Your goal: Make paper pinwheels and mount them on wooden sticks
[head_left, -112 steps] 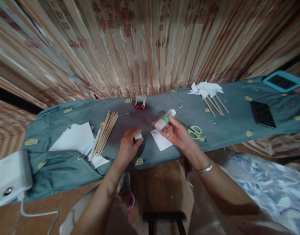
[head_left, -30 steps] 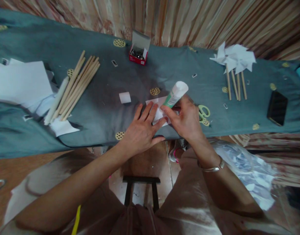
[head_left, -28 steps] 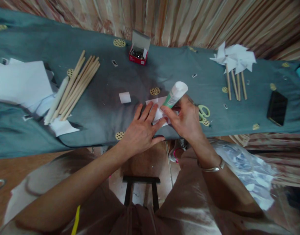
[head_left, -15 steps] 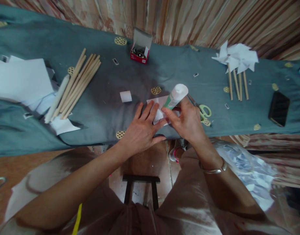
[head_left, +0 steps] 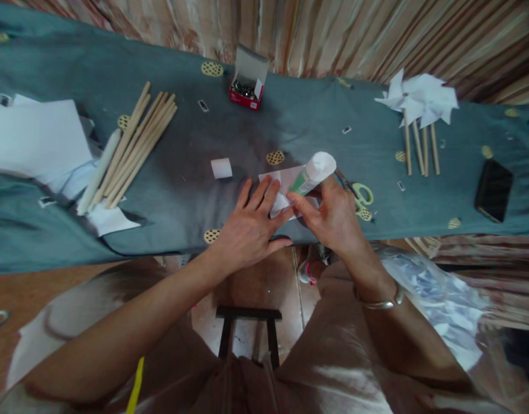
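My left hand (head_left: 248, 224) lies flat with fingers spread on a white sheet of paper (head_left: 282, 175), holding it against the cloth near the front edge. In my right hand (head_left: 336, 215) is a green-and-white glue bottle (head_left: 313, 172), tilted with its broad white end up. Its lower end points at the paper and is hidden behind my fingers. A small folded or raised piece of the paper shows between the two hands. Scissors (head_left: 363, 194) with pale green handles lie just right of my right hand.
A small white paper square (head_left: 222, 168) lies left of the sheet. Further left are wooden sticks (head_left: 137, 149) and stacked paper (head_left: 35, 135). A red box of metal pins (head_left: 247, 92) stands open at the back. Paper pinwheels (head_left: 422, 100) and a black phone (head_left: 494, 191) lie right.
The glue bottle and my right hand have shifted slightly right and down, and the bottle leans a little more. My left hand stays on the paper.
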`<state>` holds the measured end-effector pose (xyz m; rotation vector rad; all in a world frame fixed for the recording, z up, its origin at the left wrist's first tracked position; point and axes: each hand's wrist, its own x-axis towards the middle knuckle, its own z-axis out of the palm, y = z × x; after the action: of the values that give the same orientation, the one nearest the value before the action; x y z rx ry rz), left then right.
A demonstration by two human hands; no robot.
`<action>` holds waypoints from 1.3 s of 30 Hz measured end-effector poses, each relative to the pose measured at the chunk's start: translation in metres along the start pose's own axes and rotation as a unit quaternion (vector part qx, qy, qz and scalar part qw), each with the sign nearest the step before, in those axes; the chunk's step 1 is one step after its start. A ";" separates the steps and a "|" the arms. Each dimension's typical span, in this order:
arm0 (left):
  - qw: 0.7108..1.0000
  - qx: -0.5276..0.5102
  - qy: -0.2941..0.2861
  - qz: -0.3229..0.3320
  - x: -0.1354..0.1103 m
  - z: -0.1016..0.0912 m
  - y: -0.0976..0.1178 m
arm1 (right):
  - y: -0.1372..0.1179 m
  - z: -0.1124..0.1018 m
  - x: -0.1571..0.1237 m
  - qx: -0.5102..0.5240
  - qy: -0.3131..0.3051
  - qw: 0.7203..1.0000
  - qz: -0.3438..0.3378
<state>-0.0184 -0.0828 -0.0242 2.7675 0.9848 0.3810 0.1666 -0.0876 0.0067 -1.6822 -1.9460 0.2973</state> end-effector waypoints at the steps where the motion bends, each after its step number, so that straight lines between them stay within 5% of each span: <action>1: 1.000 0.000 0.000 0.000 0.000 0.000 0.000 | 0.000 0.000 0.000 0.003 0.001 1.000 0.000; 31: 1.000 -0.009 -0.004 -0.001 0.000 -0.003 0.001 | 0.011 0.001 -0.007 0.097 0.031 0.990 0.093; 39: 1.000 -0.008 -0.003 0.002 -0.001 -0.003 0.000 | 0.038 0.008 0.003 0.327 0.060 0.928 0.165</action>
<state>-0.0199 -0.0829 -0.0218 2.7542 0.9719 0.3806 0.1944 -0.0761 -0.0179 -1.5039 -1.2551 0.8448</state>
